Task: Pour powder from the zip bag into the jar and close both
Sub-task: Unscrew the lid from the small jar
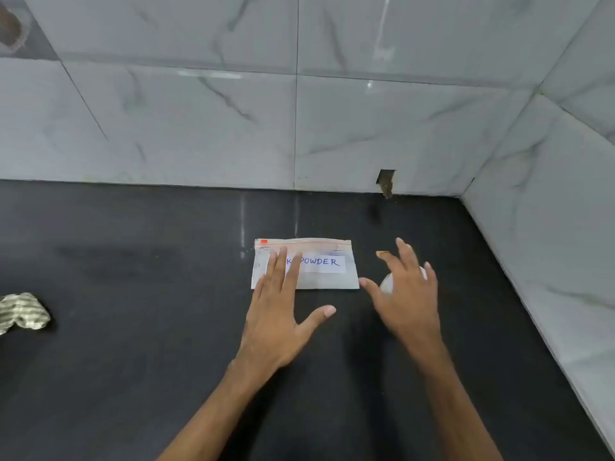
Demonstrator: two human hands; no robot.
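A clear zip bag with a white label reading "POWDER" and a red zip strip lies flat on the black counter. My left hand lies with straight fingers over the bag's left part. My right hand hovers with spread fingers just right of the bag, over a small white jar. The hand hides most of the jar, and I cannot tell whether it touches it.
A crumpled striped cloth lies at the left edge of the counter. Marble-tiled walls close the counter off at the back and on the right. A small hole is cut in the back wall's base.
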